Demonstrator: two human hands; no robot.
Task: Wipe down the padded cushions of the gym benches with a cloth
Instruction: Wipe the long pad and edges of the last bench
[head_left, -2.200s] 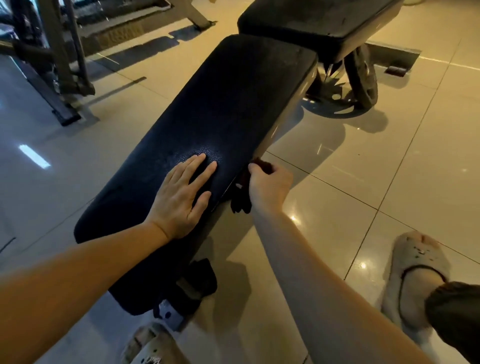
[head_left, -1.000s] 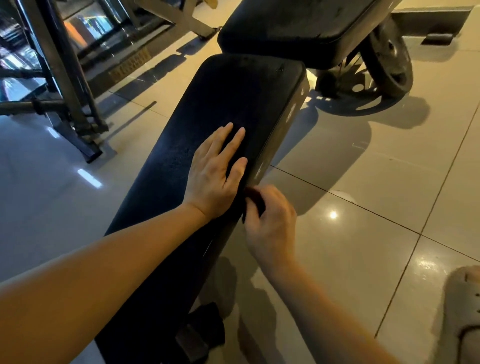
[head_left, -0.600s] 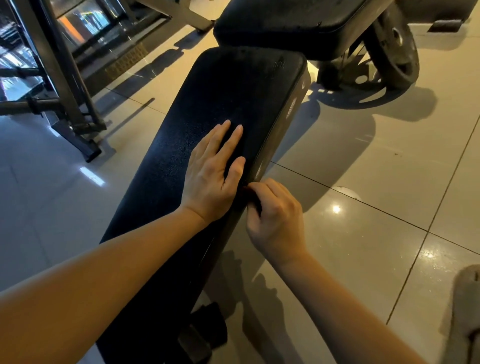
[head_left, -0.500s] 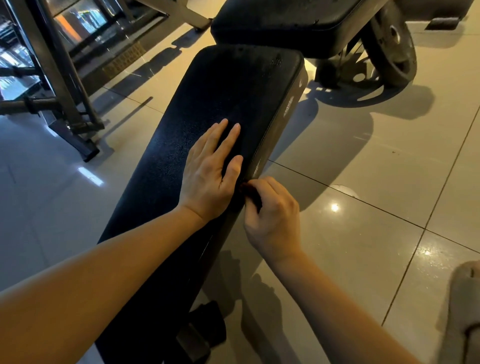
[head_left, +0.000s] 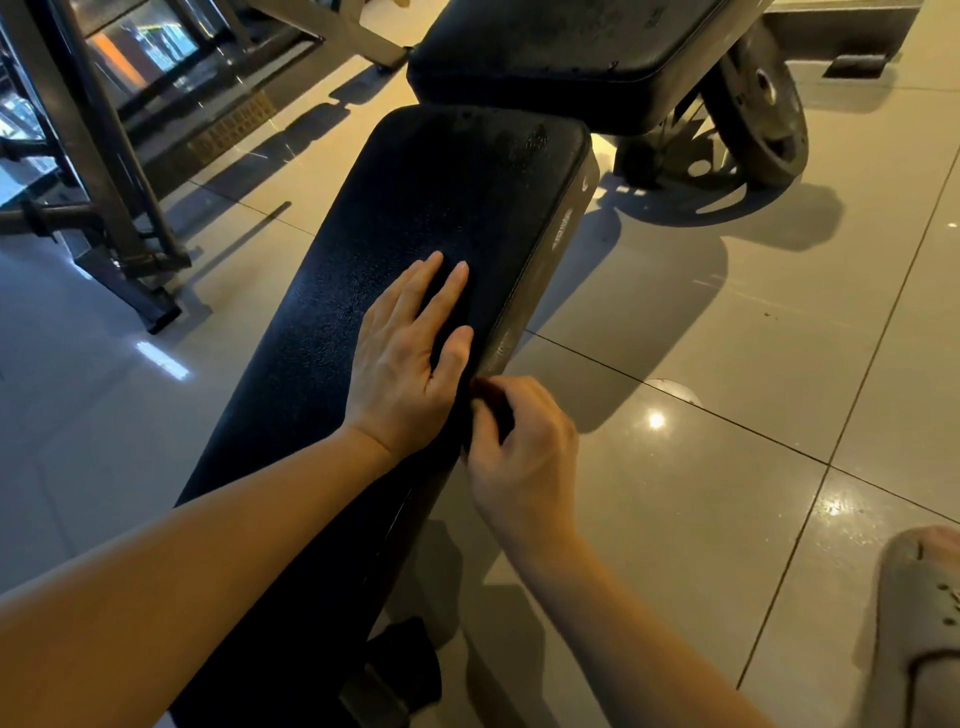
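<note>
A long black padded bench cushion (head_left: 436, 208) runs from bottom left up to the middle. My left hand (head_left: 410, 358) lies flat on its top, fingers straight and pointing up along the pad. My right hand (head_left: 524, 447) grips a dark cloth (head_left: 496, 408) and holds it against the cushion's right side edge, just below my left thumb. Most of the cloth is hidden inside the fist. A second black cushion (head_left: 566, 47) sits past the far end of the long one.
A wheel (head_left: 761, 106) of the bench stands on the tiled floor (head_left: 727, 364) at upper right. A dark metal rack frame (head_left: 93, 171) stands at the left. My foot in a beige slipper (head_left: 919, 623) is at the lower right corner.
Both hands have slid up along the cushion since the earliest frame. In the last second my right hand with the cloth stays at the side edge, shifting only slightly.
</note>
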